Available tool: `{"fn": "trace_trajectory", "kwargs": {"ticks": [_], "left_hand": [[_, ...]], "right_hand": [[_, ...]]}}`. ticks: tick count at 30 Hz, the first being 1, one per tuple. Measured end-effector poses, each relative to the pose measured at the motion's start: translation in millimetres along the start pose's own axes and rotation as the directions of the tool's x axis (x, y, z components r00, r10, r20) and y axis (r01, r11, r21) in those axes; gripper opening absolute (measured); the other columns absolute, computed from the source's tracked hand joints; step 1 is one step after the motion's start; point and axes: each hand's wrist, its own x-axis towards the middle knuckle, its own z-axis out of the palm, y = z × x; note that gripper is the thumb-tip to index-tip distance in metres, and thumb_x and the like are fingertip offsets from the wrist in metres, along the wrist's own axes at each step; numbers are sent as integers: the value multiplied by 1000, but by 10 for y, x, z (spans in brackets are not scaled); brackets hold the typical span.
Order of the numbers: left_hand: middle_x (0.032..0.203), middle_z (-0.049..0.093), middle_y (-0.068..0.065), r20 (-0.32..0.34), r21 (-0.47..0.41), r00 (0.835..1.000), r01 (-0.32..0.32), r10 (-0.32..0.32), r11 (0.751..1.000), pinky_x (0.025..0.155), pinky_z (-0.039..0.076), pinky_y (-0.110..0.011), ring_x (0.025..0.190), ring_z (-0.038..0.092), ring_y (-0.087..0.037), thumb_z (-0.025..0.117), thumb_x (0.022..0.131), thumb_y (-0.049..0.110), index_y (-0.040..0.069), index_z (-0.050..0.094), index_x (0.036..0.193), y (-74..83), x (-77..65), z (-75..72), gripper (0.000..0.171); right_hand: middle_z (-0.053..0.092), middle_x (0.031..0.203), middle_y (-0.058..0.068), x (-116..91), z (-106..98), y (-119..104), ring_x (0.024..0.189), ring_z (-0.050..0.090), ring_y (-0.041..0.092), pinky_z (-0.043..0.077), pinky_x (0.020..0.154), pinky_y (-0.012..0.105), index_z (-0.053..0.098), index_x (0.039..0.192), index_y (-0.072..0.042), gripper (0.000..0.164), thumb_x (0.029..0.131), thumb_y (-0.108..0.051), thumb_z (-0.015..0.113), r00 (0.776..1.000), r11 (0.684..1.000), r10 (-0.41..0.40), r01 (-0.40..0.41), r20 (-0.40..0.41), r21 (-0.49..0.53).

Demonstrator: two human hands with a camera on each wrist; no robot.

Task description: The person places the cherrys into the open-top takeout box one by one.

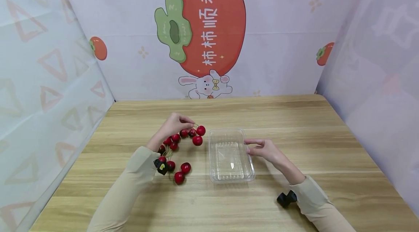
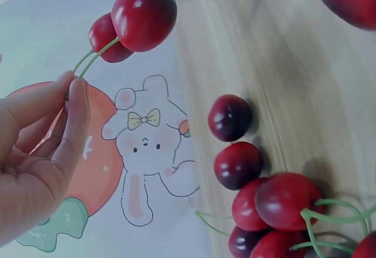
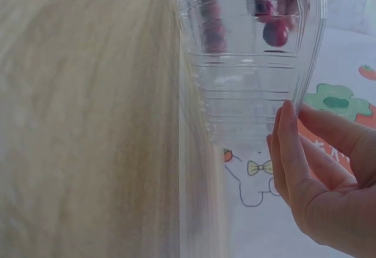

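My left hand (image 1: 175, 124) pinches the thin green stems of a pair of red cherries (image 2: 144, 17) between thumb and fingertips. In the left wrist view the pair hangs off the fingertips, raised over the table. Just right of it sits a clear plastic container (image 1: 229, 181), with no cherries inside. My right hand (image 1: 266, 150) holds that container's right rim, fingertips at the edge, as the right wrist view also shows. Below and beside my left hand lie several more cherries (image 1: 175, 138), dark to bright red, some with stems; the left forearm partly hides the group.
Two cherries (image 1: 179, 178) lie at the near side of the group. The wooden table (image 1: 294, 123) meets a printed cloth backdrop (image 1: 278, 61) at its far edge, with cloth along both sides. Black wrist devices (image 1: 287, 199) are strapped at both sleeves.
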Motion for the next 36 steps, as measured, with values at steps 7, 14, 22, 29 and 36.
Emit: {"fn": "trace_trajectory", "kwargs": {"ticks": [7,14,22,29,36], "left_hand": [[81,67,-12,-26,2,1000,11,-11,1000,65,50,-28,79,62,-33,62,82,12,-1,68,94,119,-19,18,18],[83,66,-17,-37,-53,999,16,-18,998,59,49,-22,67,63,-19,62,82,8,-3,67,93,218,-8,98,17],[82,66,-15,-73,-123,993,88,-97,989,66,52,-29,69,64,-25,64,80,7,-3,68,90,252,-2,235,15],[84,66,-18,-52,-189,993,95,-107,977,58,51,-23,69,65,-24,63,80,6,-7,65,94,259,23,358,19],[79,67,-12,-46,-202,991,117,-129,972,48,44,-19,59,63,-11,63,80,5,-5,67,91,259,40,449,15]], "right_hand": [[49,118,27,10,-1,16,91,60,31,44,86,35,46,121,11,44,83,-5,59,1000,1000,-6,6,-1,17],[48,119,27,12,0,16,91,61,29,45,85,33,46,121,11,44,82,-6,59,1000,1000,-9,9,-3,17],[47,123,25,16,-3,24,91,61,26,46,84,31,46,121,10,45,82,-6,60,1000,1000,-11,11,-1,21],[46,123,26,23,-6,23,92,60,30,47,83,30,45,121,12,45,82,-4,59,1000,999,-18,17,4,31],[47,121,28,18,-5,22,92,60,31,47,83,30,45,121,12,44,82,-4,59,1000,999,-13,13,7,40]]}}
